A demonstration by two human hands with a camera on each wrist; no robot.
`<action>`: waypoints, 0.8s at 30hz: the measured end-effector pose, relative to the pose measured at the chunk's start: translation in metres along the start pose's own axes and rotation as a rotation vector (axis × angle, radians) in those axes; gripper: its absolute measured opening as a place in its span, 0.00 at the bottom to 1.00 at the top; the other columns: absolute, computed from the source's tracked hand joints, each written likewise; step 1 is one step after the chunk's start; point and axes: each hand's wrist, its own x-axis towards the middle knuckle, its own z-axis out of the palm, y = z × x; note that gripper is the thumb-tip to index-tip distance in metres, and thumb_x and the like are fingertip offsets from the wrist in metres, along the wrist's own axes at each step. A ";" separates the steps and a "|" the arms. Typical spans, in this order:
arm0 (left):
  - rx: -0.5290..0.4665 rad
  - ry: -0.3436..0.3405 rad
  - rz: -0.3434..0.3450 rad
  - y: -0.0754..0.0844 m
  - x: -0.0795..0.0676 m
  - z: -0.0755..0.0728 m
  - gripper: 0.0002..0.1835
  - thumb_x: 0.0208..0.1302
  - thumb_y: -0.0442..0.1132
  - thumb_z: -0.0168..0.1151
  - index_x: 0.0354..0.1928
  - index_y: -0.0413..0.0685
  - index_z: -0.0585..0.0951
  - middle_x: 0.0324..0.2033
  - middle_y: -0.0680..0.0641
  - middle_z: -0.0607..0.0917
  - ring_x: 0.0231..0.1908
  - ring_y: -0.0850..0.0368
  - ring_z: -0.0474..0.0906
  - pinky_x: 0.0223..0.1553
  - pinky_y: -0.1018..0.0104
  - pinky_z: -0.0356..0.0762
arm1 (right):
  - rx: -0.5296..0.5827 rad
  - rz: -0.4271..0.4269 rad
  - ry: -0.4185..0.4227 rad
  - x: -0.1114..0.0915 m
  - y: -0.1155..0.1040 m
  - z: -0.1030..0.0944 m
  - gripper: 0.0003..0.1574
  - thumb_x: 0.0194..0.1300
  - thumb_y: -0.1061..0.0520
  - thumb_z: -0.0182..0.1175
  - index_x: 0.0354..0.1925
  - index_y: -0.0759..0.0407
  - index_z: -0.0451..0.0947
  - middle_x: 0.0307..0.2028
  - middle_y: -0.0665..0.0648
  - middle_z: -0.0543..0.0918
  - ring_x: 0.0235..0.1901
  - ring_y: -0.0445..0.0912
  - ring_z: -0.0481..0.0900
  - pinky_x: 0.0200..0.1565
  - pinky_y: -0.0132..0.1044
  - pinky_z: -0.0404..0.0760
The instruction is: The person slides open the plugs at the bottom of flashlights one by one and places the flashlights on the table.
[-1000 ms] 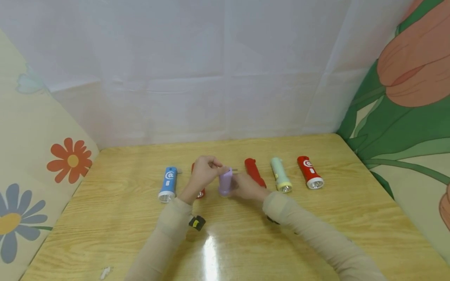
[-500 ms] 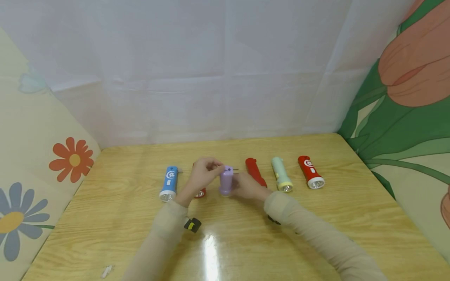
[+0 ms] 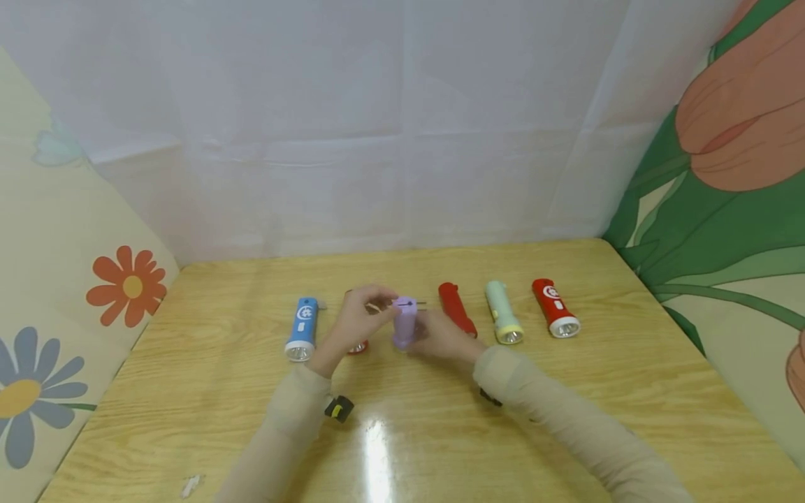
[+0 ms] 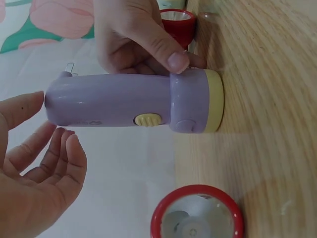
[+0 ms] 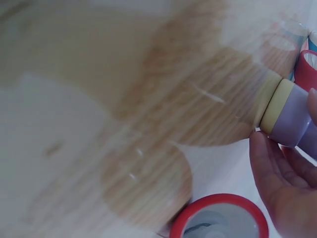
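Observation:
A lilac flashlight (image 3: 405, 331) with a cream rim (image 4: 215, 100) and a cream slide switch (image 4: 148, 119) stands head-down on the table between the hands. My right hand (image 3: 444, 337) grips it low at the head, its thumb lying along the lilac collar. At the upper tail end, my left hand (image 3: 356, 323) pinches with thumb and a fingertip, the other fingers curled below. Metal prongs (image 4: 70, 67) stick out sideways from the tail. Behind the left hand, a red flashlight (image 3: 360, 347) is mostly hidden.
On the wood table (image 3: 440, 433) lie a blue flashlight (image 3: 305, 325) at left, and a red flashlight (image 3: 456, 310), a mint flashlight (image 3: 502, 311) and another red flashlight (image 3: 555, 307) at right. A white scrap (image 3: 191, 485) is near the front left. White cloth (image 3: 377, 140) hangs behind.
My left hand has drawn slightly left and down, uncovering more of the lilac flashlight's tail. The right hand has stayed at the head, and the other flashlights are unmoved.

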 end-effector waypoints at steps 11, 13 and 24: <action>-0.014 0.030 0.089 -0.001 -0.004 0.002 0.16 0.48 0.29 0.68 0.42 0.34 0.79 0.38 0.40 0.81 0.40 0.43 0.77 0.35 0.62 0.79 | -0.030 -0.071 0.066 0.001 0.004 0.006 0.31 0.50 0.60 0.68 0.53 0.63 0.72 0.47 0.59 0.80 0.49 0.49 0.76 0.52 0.43 0.73; -0.008 0.034 0.095 -0.001 -0.004 0.004 0.16 0.48 0.29 0.68 0.41 0.34 0.80 0.38 0.41 0.81 0.39 0.43 0.77 0.34 0.62 0.79 | -0.018 -0.059 0.066 0.001 0.003 0.006 0.31 0.50 0.60 0.68 0.54 0.63 0.72 0.47 0.59 0.80 0.48 0.49 0.76 0.52 0.43 0.73; -0.001 0.062 0.133 -0.005 -0.001 0.007 0.10 0.49 0.28 0.67 0.36 0.35 0.81 0.38 0.41 0.82 0.38 0.48 0.77 0.33 0.60 0.79 | 0.011 -0.019 0.058 0.000 0.001 0.005 0.31 0.52 0.62 0.66 0.55 0.63 0.71 0.49 0.60 0.78 0.51 0.50 0.74 0.54 0.44 0.71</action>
